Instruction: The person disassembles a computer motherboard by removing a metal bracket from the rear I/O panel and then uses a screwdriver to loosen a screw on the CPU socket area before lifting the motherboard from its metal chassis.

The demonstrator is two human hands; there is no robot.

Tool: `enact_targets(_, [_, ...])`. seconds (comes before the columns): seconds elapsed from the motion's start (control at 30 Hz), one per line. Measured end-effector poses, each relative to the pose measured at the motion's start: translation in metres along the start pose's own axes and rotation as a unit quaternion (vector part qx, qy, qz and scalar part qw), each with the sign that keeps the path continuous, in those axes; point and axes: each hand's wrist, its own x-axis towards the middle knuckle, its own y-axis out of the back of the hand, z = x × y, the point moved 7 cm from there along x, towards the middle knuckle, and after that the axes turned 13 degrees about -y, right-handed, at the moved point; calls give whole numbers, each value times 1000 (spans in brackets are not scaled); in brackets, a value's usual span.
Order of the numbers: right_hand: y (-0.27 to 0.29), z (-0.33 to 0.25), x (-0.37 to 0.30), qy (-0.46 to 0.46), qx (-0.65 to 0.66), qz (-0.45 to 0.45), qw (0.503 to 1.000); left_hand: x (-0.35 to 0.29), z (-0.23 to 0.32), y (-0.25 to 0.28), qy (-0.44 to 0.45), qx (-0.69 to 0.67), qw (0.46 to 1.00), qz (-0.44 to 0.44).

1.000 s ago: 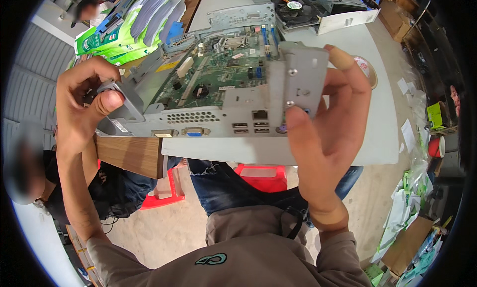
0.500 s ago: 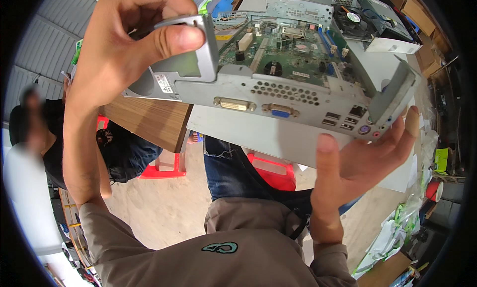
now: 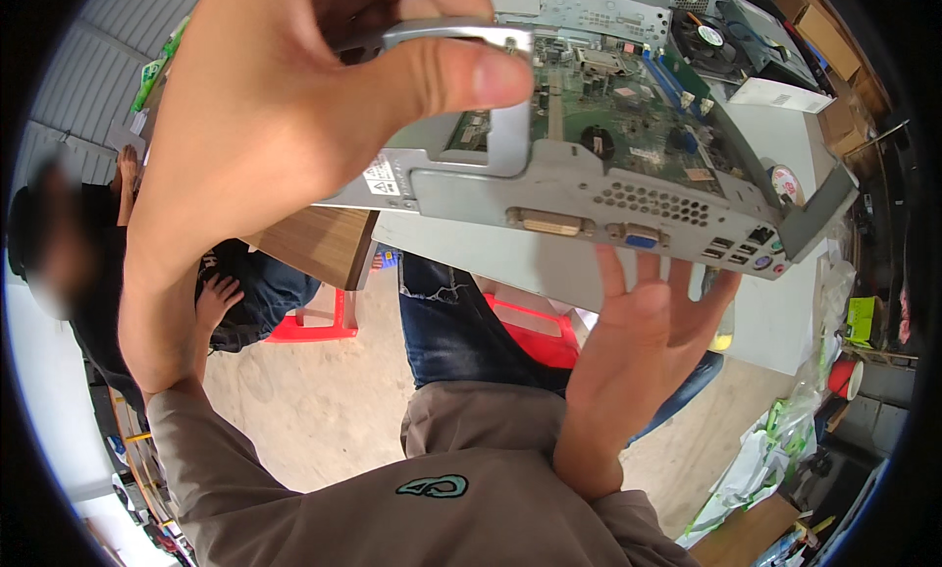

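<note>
Head view. The open computer case (image 3: 628, 189) has been lifted and tilted since a second ago: it then sat low against the table (image 3: 785, 312) edge, and it is now raised close to the camera, its rear port panel facing the person. The left hand (image 3: 265, 126) has moved from the case's left end to a metal bracket at the top left corner; its fingers (image 3: 451, 77) are closed tightly on that bracket. The right hand (image 3: 638, 351) has dropped from the case's right side to beneath it; its fingers are spread wide, tips touching or just under the bottom edge. The weight therefore hangs mostly from the left hand.

Count: one case, one green circuit board (image 3: 608, 106) inside it, one fan (image 3: 711, 37) behind, two red stools (image 3: 314, 322), one seated person at the left.
</note>
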Motion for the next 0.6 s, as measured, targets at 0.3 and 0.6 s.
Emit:
enact_targets(0.3, [-21,17,4,-30,95,-51,994,17,40,1,-89,26,995,-42])
enact_targets(0.6, [-15,18,-1,-75,123,-26,989,1,18,-15,-86,18,995,-50])
